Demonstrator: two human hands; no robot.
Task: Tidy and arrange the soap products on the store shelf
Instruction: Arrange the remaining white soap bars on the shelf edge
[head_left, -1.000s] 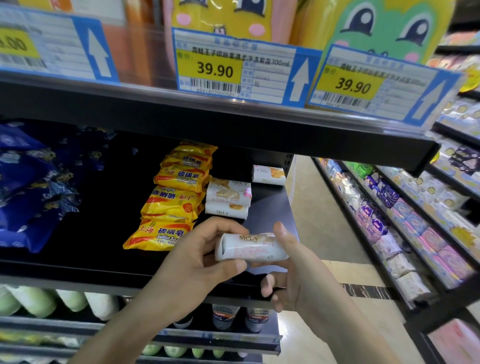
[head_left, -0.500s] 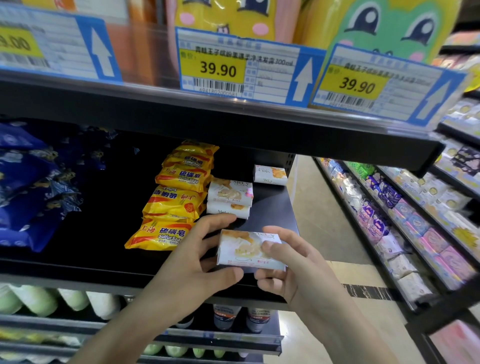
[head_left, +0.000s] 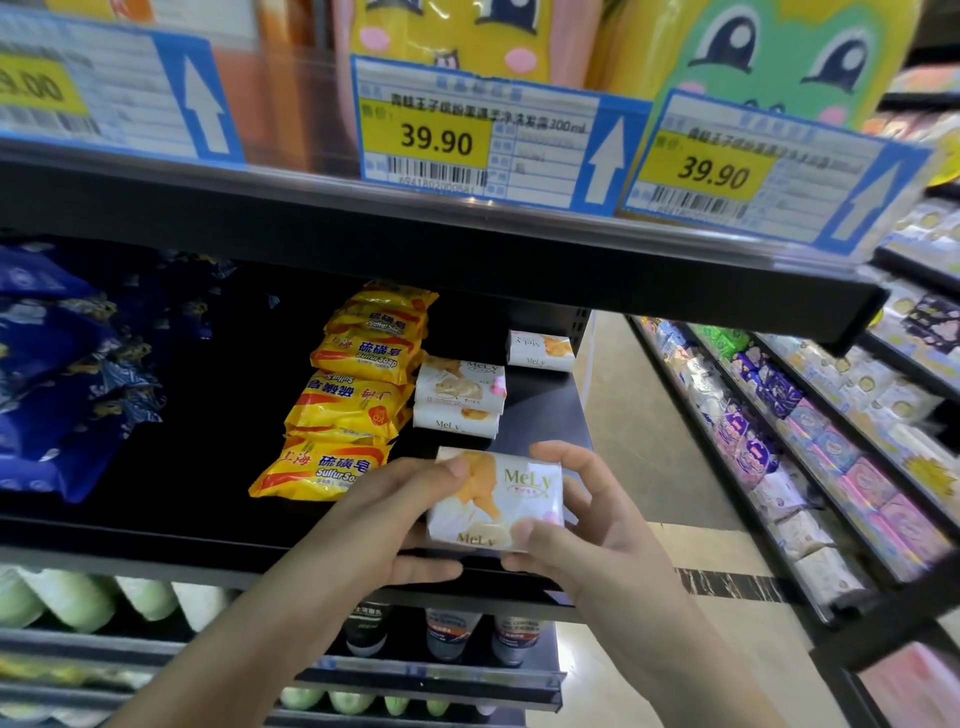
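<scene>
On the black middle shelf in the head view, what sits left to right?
Blue packets → yellow sulfur soap stack → stacked MeLy soap boxes → lone MeLy box at the back right.

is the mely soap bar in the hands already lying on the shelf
No, the MeLy soap bar is held between the left hand and right hand, in front of the shelf.

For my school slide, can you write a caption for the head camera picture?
Both hands, left hand and right hand, grip a white-and-orange wrapped MeLy soap bar before the black metal store shelf.
</scene>
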